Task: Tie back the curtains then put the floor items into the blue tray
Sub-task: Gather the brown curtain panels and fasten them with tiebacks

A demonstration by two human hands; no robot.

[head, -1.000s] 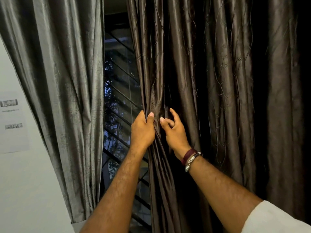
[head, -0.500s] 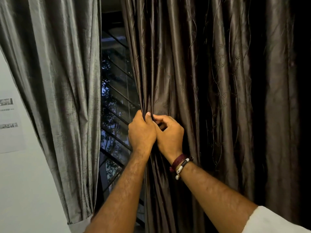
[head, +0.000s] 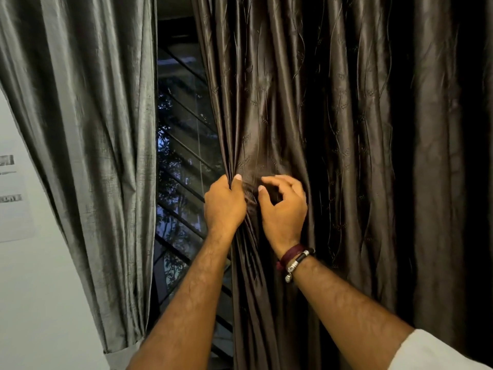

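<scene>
A dark brown patterned curtain (head: pixel 333 129) hangs on the right and fills most of the view. My left hand (head: pixel 224 204) grips its bunched left edge, thumb on top of the folds. Just to the right, my right hand (head: pixel 282 206) is off the bunch with curled fingers spread apart, fingertips close to the fabric, holding nothing that I can see. A lighter grey curtain (head: pixel 88 129) hangs on the left, gathered at its lower end (head: pixel 117 351). No blue tray and no floor items are in view.
Between the two curtains a dark window (head: pixel 181 166) with slanted metal bars shows trees outside. A white wall (head: pixel 32 289) with a printed paper sheet (head: pixel 13 198) stands at the left. My right wrist wears bracelets (head: pixel 293 260).
Half a second ago both hands were pressed together on the bunched curtain edge. Now my right hand has come off it and shifted right, while my left hand keeps its grip.
</scene>
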